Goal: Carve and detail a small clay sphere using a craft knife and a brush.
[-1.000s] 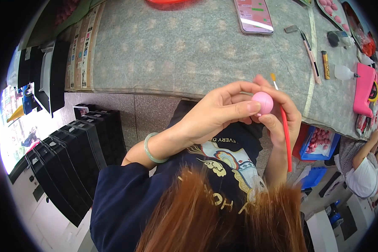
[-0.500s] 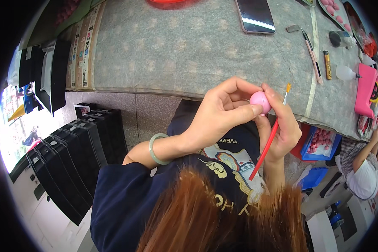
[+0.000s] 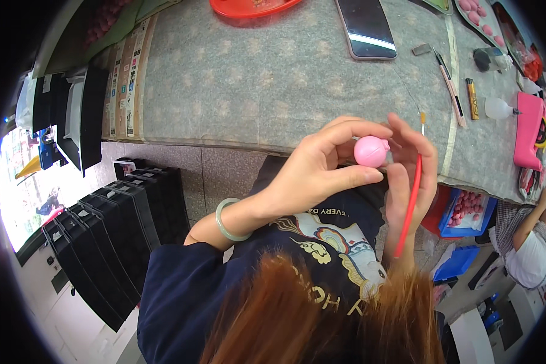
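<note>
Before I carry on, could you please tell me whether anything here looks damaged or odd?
Nothing clearly stands out as spilled or askew. The one thing worth checking is the pink ball in the left hand: a thin line breaks its smooth surface, though I cannot tell seam from crack.

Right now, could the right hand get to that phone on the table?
Probably yes: just the grey table cover seems to lie between the right hand and the phone. The red brush it holds might need putting down first.
</note>
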A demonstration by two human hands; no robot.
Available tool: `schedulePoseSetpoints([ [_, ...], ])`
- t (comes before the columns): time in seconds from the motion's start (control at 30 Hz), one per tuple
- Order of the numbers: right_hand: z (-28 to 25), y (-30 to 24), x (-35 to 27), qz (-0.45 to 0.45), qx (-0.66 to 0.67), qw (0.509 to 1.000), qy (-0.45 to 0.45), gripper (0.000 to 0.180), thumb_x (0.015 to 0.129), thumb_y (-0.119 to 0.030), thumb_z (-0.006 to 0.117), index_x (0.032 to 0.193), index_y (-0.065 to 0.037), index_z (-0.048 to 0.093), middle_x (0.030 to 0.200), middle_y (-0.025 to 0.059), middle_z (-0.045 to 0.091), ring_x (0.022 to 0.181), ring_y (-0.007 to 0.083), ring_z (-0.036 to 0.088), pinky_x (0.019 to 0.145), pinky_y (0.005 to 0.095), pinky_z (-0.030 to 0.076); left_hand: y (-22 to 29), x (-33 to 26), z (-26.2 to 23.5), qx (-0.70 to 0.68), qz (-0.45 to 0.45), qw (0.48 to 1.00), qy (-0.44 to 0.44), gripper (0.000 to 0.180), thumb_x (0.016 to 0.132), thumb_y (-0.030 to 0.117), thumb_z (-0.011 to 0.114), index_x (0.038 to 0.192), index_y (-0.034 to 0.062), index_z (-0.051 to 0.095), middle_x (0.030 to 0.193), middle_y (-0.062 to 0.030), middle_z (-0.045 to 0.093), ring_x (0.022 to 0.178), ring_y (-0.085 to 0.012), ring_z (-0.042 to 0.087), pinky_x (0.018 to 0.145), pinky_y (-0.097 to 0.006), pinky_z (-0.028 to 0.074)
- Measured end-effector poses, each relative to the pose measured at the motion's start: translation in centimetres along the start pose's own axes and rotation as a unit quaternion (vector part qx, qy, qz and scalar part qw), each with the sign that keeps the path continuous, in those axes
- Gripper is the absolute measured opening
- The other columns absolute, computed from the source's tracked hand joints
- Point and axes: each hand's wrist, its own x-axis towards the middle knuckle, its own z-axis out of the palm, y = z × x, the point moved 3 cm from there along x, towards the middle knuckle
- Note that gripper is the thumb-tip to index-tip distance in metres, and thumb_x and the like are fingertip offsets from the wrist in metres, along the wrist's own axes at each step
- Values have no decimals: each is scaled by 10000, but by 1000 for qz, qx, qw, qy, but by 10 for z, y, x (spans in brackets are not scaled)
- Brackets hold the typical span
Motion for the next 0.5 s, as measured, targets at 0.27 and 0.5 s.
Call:
schedulePoseSetpoints([
  [0.27, 11, 4, -2, 153, 160, 974, -53, 786, 638, -86, 769, 1278, 17, 325, 1287, 161, 401, 1130, 213, 451, 953, 323, 358, -7, -3, -2, 323, 166, 932, 9, 423, 691, 10, 698, 1078, -6, 529, 1077, -92, 516, 922, -161, 538, 809, -269, 440],
  [0.5, 8, 4, 7, 106, 110, 988, -33, 476, 735, -76, 677, 1147, 21, 459, 1225, 157, 473, 1057, 211, 508, 893, 300, 407, -10, 3, -4, 185, 77, 978, 51, 418, 732, -8, 650, 1120, 18, 499, 1024, -72, 538, 901, -130, 528, 776, -252, 446],
])
